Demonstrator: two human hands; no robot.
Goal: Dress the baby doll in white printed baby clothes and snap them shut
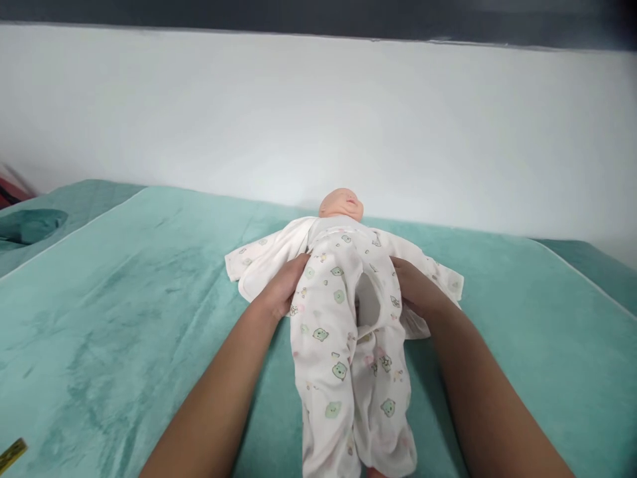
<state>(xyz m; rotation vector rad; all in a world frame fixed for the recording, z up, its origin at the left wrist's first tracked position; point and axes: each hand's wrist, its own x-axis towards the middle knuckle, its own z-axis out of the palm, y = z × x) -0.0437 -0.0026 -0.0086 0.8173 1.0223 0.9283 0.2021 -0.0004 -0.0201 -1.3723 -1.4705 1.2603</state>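
A baby doll (pixel 341 204) lies on its back, its head toward the wall. Split-crotch baby pants (pixel 323 335), white with green animal prints, cover its legs and reach high over its belly. Under it, a matching baby jacket (pixel 269 255) is spread open with its sleeves out to both sides. At the waist's left side, my left hand (pixel 288 282) grips the pants, fingertips hidden behind the cloth. On the opposite side my right hand (pixel 415 285) holds the pants too, its fingers mostly out of sight. An oval opening at the crotch shows grey-white material inside.
A teal plush cover (pixel 149 299) spreads under the doll, with raised teal edges at left and right. Behind stands a white wall (pixel 318 119) with a dark band above. A yellow-and-black strip (pixel 12 455) lies at the lower left corner.
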